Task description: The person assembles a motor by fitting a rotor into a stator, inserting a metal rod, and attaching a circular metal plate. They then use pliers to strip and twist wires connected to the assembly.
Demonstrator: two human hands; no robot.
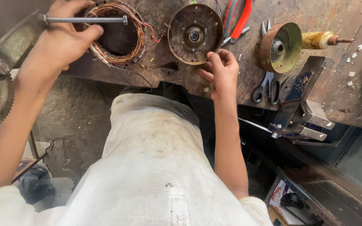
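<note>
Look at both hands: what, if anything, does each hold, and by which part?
The left hand grips the copper winding by its near left rim. The right hand holds nothing; its fingertips reach to the round housing's near edge.

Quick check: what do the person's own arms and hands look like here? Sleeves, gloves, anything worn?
Both hands are bare: no gloves, rings, watch or bands show on the left hand or the right hand. The forearms are uncovered down to short sleeves of a white waffle-textured fabric garment, which looks lightly soiled on the front.
</note>
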